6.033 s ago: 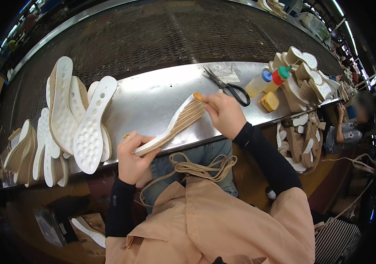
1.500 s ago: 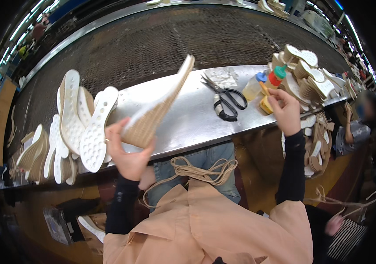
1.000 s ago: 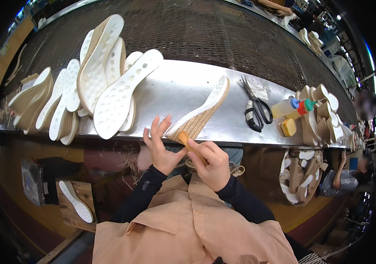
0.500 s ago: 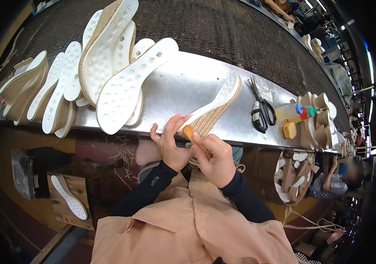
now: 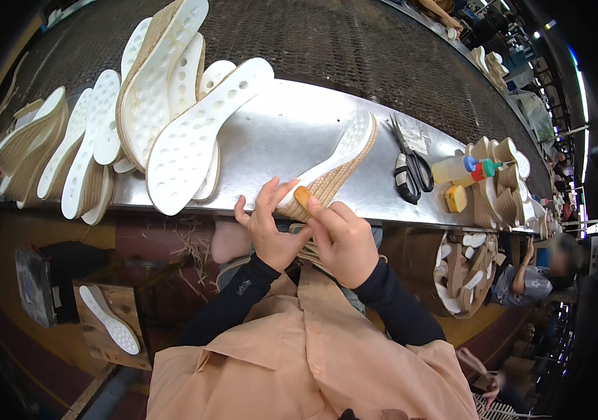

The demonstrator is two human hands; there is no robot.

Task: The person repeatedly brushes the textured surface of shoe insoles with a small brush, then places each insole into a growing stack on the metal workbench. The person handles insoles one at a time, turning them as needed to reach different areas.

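Observation:
A wedge shoe sole (image 5: 339, 166), white along one face and wrapped in tan braided rope, lies on the metal bench with its thick heel end toward me. My left hand (image 5: 269, 234) grips that heel end, fingers against the white side and thumb below. In my right hand (image 5: 346, 241) is a short orange-brown wooden-looking stick (image 5: 302, 196), its rounded end pressed to the rope-covered heel. My fingers hide the stick's other end. Thin cords (image 5: 310, 255) hang under my hands, in front of my apron.
Several white-and-rope wedge soles (image 5: 187, 147) are piled at the left. Right of my sole lie black scissors (image 5: 412, 168), squeeze bottles (image 5: 454, 169) and a yellow block (image 5: 456, 199). Beyond runs a dark mesh belt (image 5: 299, 49). A container of soles (image 5: 446, 301) stands below at right.
The stick's rounded end has shifted slightly up the heel, and less of the stick shows between my fingers. The whole view has moved a little; the sole stays in my left hand.

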